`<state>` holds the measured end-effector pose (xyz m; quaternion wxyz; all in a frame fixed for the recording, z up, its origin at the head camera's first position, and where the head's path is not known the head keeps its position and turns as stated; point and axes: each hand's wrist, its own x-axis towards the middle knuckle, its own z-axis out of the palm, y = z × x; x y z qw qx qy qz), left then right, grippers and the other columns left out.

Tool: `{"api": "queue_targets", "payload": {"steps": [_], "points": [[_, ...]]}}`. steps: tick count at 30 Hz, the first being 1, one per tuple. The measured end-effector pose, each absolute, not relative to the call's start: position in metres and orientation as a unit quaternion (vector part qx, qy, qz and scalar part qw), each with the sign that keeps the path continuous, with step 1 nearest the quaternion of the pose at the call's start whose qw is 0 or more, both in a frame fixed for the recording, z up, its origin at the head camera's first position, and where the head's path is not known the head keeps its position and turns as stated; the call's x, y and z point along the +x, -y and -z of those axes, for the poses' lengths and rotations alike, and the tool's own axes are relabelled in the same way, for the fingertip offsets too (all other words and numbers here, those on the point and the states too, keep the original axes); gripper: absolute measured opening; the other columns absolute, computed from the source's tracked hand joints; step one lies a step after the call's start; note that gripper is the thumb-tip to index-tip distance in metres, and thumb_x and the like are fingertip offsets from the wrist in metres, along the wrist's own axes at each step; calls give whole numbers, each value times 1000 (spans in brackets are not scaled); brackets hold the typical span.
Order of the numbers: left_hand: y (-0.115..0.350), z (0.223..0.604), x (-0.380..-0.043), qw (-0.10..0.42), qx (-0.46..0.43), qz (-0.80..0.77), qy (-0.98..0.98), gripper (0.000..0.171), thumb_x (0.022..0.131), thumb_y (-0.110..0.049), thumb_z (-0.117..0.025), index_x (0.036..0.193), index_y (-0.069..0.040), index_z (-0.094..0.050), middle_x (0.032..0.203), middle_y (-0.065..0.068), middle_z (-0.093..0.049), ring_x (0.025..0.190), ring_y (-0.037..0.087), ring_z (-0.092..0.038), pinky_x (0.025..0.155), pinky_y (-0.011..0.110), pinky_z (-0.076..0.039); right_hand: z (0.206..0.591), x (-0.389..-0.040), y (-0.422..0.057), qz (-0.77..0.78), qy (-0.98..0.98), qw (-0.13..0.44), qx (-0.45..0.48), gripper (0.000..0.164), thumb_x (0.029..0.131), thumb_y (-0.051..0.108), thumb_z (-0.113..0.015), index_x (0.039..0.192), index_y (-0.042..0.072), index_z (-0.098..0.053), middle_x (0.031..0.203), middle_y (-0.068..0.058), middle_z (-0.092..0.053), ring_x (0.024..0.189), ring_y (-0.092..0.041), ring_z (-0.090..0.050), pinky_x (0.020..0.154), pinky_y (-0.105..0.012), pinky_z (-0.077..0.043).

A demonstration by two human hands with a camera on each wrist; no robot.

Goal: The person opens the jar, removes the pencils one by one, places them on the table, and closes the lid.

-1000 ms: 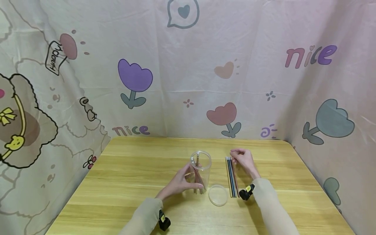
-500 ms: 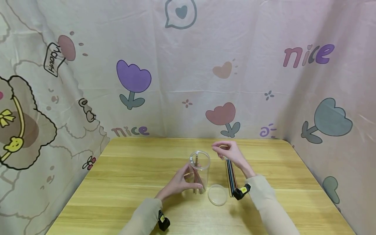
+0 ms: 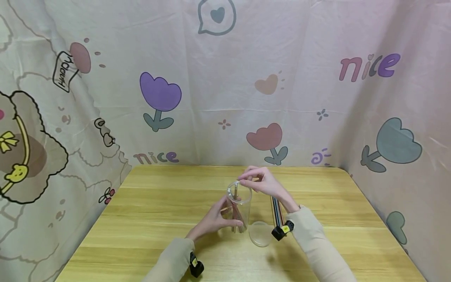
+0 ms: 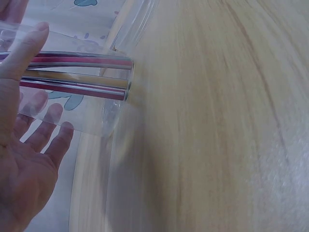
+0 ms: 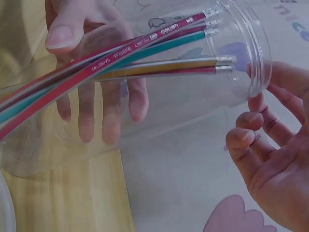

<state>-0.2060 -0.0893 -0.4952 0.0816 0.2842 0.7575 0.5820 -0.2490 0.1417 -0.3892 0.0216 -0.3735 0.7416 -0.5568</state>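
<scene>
A clear plastic jar point(image 3: 245, 213) stands upright on the table with several pencils point(image 5: 145, 48) leaning inside, their silver-capped eraser ends near the top. My left hand point(image 3: 215, 219) grips the jar low on its side, thumb in front; in the left wrist view that hand point(image 4: 29, 164) curves round the clear wall. At the rim is my right hand point(image 3: 262, 182), its fingers loosely bent and the tips at the edge. The right wrist view shows this hand point(image 5: 280, 150) with no pencil between its fingers. Several more pencils point(image 3: 276, 209) lie side by side, partly under my right forearm.
A clear round lid point(image 3: 260, 235) lies flat in front of the jar, between it and the loose pencils. The wooden table point(image 3: 158, 211) ends at a printed cloth backdrop point(image 3: 211, 98) behind and on both sides.
My right hand has moved left from the far ends of the loose pencils to the jar's rim. The left hand and the jar stay in place.
</scene>
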Motion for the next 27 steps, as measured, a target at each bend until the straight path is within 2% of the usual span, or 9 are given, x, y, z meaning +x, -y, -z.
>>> {"api": "queue_targets", "payload": {"steps": [3, 5, 9, 11, 17, 23, 27], "points": [[90, 495, -206, 84, 283, -583, -757, 85, 83, -18, -84, 153, -13, -37, 147, 6, -55, 139, 35, -50, 117, 56, -43, 390, -249, -138, 547, -742, 18, -387, 15, 92, -1, -69, 105, -4, -76, 96, -20, -59, 77, -5, -49, 63, -14, -46], [90, 495, -206, 86, 284, -582, -757, 84, 83, -18, -84, 153, -13, -37, 148, 6, -54, 139, 35, -50, 117, 56, -43, 390, -249, -136, 540, -744, 16, -394, 15, 90, -2, -70, 104, -4, -76, 95, -18, -55, 78, -6, -46, 64, -13, -41], [90, 496, -206, 87, 287, -580, -757, 86, 84, -19, -83, 155, -14, -35, 148, 6, -54, 140, 35, -48, 118, 57, -41, 389, -248, -133, 524, -750, 8, -405, 14, 88, -2, -72, 101, -3, -77, 93, -14, -52, 69, -8, -36, 53, -16, -30], [90, 496, -206, 88, 286, -580, -757, 86, 84, -19, -83, 155, -18, -34, 149, 6, -54, 141, 34, -48, 118, 57, -41, 389, -248, -133, 520, -750, 7, -409, 13, 88, -2, -73, 100, -3, -77, 92, -12, -52, 68, -9, -36, 52, -16, -30], [91, 495, -205, 89, 279, -578, -762, 91, 84, -20, -84, 157, -27, -30, 149, 5, -53, 139, 34, -50, 118, 56, -41, 388, -250, -133, 509, -759, 22, -406, 13, 86, 0, -76, 99, -3, -75, 93, -12, -58, 78, -11, -45, 57, -15, -37], [90, 494, -205, 91, 281, -578, -760, 87, 84, -20, -83, 155, -28, -34, 143, 4, -59, 138, 31, -52, 119, 56, -40, 379, -250, -132, 481, -779, 52, -399, 11, 86, 0, -75, 96, 5, -77, 96, -11, -64, 72, -10, -46, 59, -18, -38], [90, 495, -206, 89, 282, -578, -760, 86, 84, -20, -83, 154, -26, -35, 141, 4, -60, 138, 31, -52, 119, 56, -40, 375, -250, -132, 457, -789, 70, -405, 8, 88, 3, -74, 96, 5, -75, 95, -13, -63, 71, -11, -43, 59, -19, -37]]}}
